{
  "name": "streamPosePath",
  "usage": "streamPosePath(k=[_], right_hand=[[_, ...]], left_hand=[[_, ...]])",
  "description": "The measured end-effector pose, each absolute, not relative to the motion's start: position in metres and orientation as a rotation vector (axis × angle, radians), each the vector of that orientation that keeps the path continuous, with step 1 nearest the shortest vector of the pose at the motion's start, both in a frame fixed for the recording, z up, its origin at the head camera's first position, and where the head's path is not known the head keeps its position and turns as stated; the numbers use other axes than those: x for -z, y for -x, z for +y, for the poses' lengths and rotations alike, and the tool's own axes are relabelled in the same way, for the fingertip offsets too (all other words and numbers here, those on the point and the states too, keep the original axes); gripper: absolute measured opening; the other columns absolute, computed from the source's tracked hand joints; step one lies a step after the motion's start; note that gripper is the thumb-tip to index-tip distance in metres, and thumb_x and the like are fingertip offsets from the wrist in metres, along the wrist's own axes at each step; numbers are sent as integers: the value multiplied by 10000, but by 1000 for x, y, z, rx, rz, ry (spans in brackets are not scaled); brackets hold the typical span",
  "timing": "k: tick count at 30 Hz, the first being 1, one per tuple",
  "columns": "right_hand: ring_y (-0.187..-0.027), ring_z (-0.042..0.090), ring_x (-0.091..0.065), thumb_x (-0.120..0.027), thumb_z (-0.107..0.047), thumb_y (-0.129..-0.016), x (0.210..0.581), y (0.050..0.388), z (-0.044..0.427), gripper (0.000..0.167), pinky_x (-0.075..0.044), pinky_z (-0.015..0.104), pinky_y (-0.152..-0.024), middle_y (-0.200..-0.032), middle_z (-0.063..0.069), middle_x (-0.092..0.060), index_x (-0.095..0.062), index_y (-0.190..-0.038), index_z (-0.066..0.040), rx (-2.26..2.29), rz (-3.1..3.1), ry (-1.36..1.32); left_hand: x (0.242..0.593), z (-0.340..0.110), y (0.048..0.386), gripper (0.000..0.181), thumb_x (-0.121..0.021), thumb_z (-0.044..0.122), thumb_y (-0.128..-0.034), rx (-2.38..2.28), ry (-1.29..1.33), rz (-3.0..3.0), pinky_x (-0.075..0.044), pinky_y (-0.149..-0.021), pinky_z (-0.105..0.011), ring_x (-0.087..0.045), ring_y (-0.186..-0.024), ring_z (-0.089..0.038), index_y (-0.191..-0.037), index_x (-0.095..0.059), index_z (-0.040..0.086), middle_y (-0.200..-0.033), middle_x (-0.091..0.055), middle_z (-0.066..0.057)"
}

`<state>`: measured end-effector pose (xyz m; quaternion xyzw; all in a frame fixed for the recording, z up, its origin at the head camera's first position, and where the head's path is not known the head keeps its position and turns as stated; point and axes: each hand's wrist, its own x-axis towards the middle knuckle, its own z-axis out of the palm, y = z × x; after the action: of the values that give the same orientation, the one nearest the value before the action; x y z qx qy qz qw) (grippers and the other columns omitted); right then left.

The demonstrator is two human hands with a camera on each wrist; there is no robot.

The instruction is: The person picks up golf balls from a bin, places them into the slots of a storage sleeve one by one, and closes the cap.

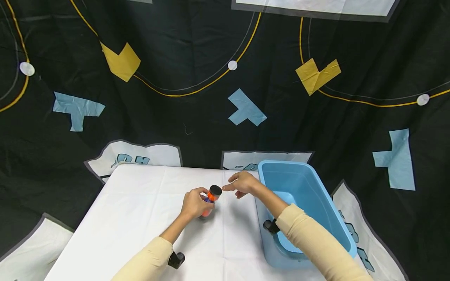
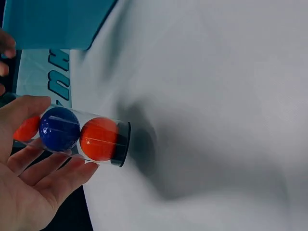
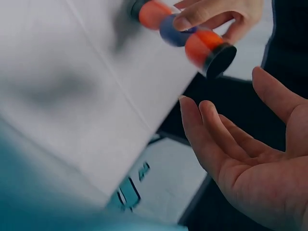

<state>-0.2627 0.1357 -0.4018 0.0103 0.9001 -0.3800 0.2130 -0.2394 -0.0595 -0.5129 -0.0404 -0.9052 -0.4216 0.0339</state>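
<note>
My left hand (image 1: 193,203) grips a clear tube (image 1: 212,195) with black end caps, tilted just above the white table. Inside it, the left wrist view shows a blue ball (image 2: 59,129) between two orange balls, the nearer orange ball (image 2: 99,139) beside the lower cap (image 2: 122,144). My right hand (image 1: 242,183) hovers beside the upper cap (image 1: 215,190), apart from it and holding nothing. In the right wrist view its fingers are spread and loosely bent, below the upper cap (image 3: 221,61).
A light blue plastic bin (image 1: 263,234) stands on the right of the white table (image 1: 140,218), under my right forearm. Behind the table hangs a black cloth (image 1: 197,132) with blue and yellow tape pieces and a yellow cord.
</note>
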Motion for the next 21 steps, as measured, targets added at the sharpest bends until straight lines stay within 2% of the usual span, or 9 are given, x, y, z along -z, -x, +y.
streamPosePath(k=[5,12,21], right_hand=[[-654,191,-640,-810,-281,-860,392,268,147,572,-611,309,-703,-1011,138,-708,-628,-1311,21,1018,2543,-29],[-678,181,-639,-801,-245,-871,394,266,155,565,-611,309,-703,-983,143,-707,-615,-1308,61,1024,2525,-31],[-743,225,-690,-788,-256,-882,398,261,160,520,-616,322,-730,-923,127,-701,-636,-1256,71,996,2547,-30]], left_hand=[[512,-52,252,380,-892,143,-636,1333,25,-2737,-556,-763,-446,-691,-875,-329,-974,-732,72,-886,-763,-144],[517,-42,261,399,-851,97,-624,1326,-23,-2694,-528,-754,-458,-655,-864,-347,-998,-725,38,-850,-751,-148],[526,-38,259,403,-876,113,-651,1314,-25,-2763,-553,-786,-465,-684,-905,-364,-1002,-685,58,-892,-758,-156]])
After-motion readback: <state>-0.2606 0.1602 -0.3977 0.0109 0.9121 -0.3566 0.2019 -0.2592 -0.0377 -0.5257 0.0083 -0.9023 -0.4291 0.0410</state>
